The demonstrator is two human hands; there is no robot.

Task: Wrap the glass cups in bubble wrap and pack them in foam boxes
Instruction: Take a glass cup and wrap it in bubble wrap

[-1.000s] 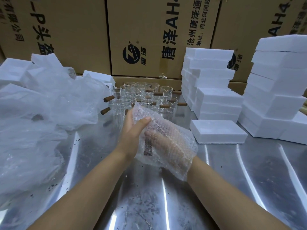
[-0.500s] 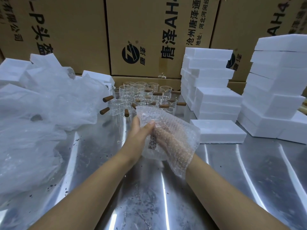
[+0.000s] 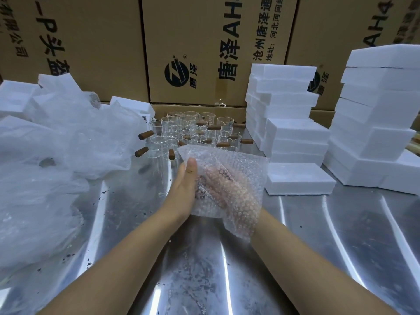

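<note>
right in front of me, two bare forearms reach over a scuffed steel table and meet at a crumpled sheet of bubble wrap, held just above the tabletop. the left hand grips the wrap's left side, palm against it and thumb pressed over the top edge. the right hand is under the wrap, showing only as a blur through the bubbles, so i can't tell whether it is curled or flat. a dark brownish patch shows through beside the left palm; the cup itself i can't make out.

just right of the bundle a single foam box lies flat on the table. to the left, a big heap of clear plastic sheeting spreads over more white foam.

behind the hands the glass cups stand upright in a tight cluster, brown stubby handles sticking out sideways. right of them rise two foam box stacks, the nearer-right one taller. brown cardboard cartons with black printing wall off the back.
</note>
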